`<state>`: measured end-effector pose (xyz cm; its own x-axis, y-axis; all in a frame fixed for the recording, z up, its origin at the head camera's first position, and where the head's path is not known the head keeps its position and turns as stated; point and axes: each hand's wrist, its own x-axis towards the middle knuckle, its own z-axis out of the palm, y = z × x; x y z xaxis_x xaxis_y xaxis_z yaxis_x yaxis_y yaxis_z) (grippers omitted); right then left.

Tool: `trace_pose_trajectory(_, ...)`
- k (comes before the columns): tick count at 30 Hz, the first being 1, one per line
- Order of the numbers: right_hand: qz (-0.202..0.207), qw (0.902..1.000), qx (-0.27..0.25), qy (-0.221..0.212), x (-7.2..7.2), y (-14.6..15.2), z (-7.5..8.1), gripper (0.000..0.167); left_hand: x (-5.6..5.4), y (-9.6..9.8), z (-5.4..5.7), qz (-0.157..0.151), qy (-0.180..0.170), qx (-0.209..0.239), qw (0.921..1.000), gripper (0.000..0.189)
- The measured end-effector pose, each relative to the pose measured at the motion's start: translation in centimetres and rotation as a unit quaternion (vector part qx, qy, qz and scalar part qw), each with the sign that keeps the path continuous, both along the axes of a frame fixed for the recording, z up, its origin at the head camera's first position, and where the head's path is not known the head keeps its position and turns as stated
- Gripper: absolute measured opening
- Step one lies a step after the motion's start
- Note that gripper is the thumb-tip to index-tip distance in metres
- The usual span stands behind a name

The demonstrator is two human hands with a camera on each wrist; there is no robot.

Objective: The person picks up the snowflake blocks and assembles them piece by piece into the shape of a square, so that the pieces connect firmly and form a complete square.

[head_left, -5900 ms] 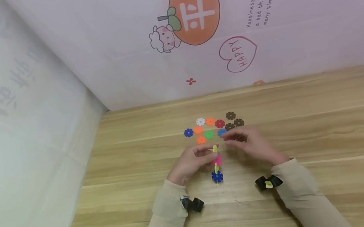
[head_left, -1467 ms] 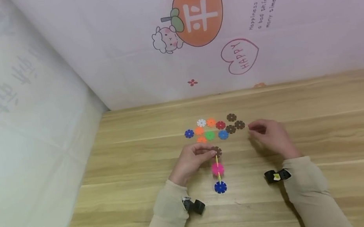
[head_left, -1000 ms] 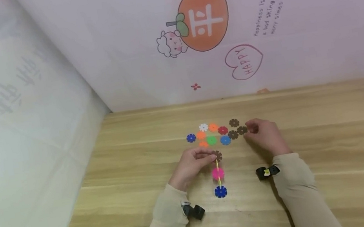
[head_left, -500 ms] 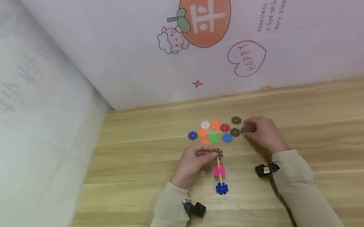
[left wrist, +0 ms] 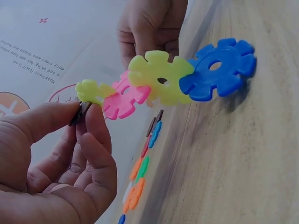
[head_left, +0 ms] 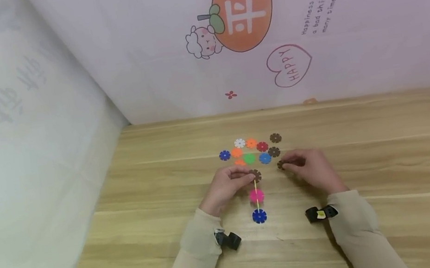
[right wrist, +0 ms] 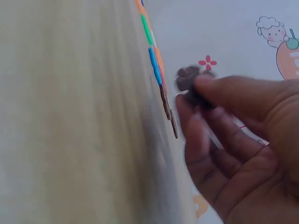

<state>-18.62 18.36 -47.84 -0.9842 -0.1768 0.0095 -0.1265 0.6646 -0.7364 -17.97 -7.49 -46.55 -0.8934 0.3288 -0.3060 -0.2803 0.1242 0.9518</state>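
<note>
My left hand (head_left: 226, 187) pinches a brown notched disc (head_left: 256, 175) at the far end of a chain of snowflake discs. Linked behind it are a yellow disc (left wrist: 93, 91), a pink disc (left wrist: 125, 97), another yellow disc (left wrist: 159, 77) and a dark blue disc (left wrist: 219, 69). Neighbouring discs slot together at an angle, edge into edge. My right hand (head_left: 312, 170) holds a second brown disc (head_left: 281, 165) between thumb and fingers, a little right of the chain. That disc is blurred and partly covered by the thumb in the right wrist view (right wrist: 188, 78).
Loose discs lie flat beyond the hands: white (head_left: 239, 143), several orange (head_left: 251, 143), red (head_left: 262, 146), green (head_left: 249, 158), light blue (head_left: 265, 158), dark blue (head_left: 224, 155) and two brown (head_left: 275, 138). A printed cloth wall (head_left: 172, 79) borders the wooden table (head_left: 389, 139) at the back.
My right hand has reached the loose brown discs, picked one up and brought it left and nearer. The left hand has kept its grip on the chain's brown disc since 1.5 seconds ago.
</note>
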Motion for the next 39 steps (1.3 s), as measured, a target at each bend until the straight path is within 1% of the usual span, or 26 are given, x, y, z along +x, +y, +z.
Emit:
trace_pose_trajectory(4, -0.006, 0.9987, -0.048, -0.014, 0.8, -0.8, 0.3, 0.020, -0.1, 0.1, 0.2, -0.002, 0.006, -0.001, 1.0000, 0.021)
trace_pose_trajectory(7, 0.002, 0.9962, -0.085, -0.019, 1.4, -1.4, 0.5, 0.021, -0.1, 0.1, 0.3, -0.003, 0.006, -0.001, 1.0000, 0.021)
trace_pose_trajectory(9, 0.008, 0.9939, -0.109, -0.016, 1.7, -1.7, 0.6, 0.020, -0.1, 0.2, 0.5, -0.002, 0.004, -0.002, 1.0000, 0.021)
trace_pose_trajectory(13, 0.033, 0.9882, -0.149, 0.008, 2.3, -2.2, 0.8, 0.018, 0.1, 0.3, 0.8, 0.000, 0.006, -0.009, 0.9999, 0.020)
trace_pose_trajectory(16, 0.045, 0.9850, -0.165, 0.020, 2.6, -2.4, 1.0, 0.016, 0.3, 0.4, 0.9, -0.002, 0.008, -0.010, 0.9999, 0.020)
trace_pose_trajectory(19, 0.052, 0.9829, -0.175, 0.023, 2.9, -2.5, 1.1, 0.015, 0.4, 0.5, 1.1, -0.004, 0.015, -0.010, 0.9998, 0.020)
trace_pose_trajectory(22, 0.051, 0.9828, -0.176, 0.027, 3.3, -2.5, 1.2, 0.014, 0.6, 0.5, 1.0, -0.004, 0.008, -0.002, 1.0000, 0.020)
trace_pose_trajectory(27, 0.057, 0.9834, -0.167, 0.043, 4.0, -2.8, 1.3, 0.013, 1.0, 0.4, 0.8, 0.003, -0.020, 0.037, 0.9991, 0.020)
trace_pose_trajectory(31, 0.061, 0.9857, -0.146, 0.056, 4.2, -2.9, 1.3, 0.013, 1.3, 0.3, 0.9, 0.002, -0.025, 0.063, 0.9977, 0.022)
trace_pose_trajectory(36, 0.066, 0.9888, -0.117, 0.065, 4.3, -3.0, 1.6, 0.013, 1.5, 0.3, 1.3, -0.005, -0.031, 0.066, 0.9973, 0.022)
trace_pose_trajectory(39, 0.068, 0.9892, -0.109, 0.071, 4.3, -3.2, 1.9, 0.013, 1.6, 0.4, 1.5, -0.007, -0.035, 0.063, 0.9973, 0.022)
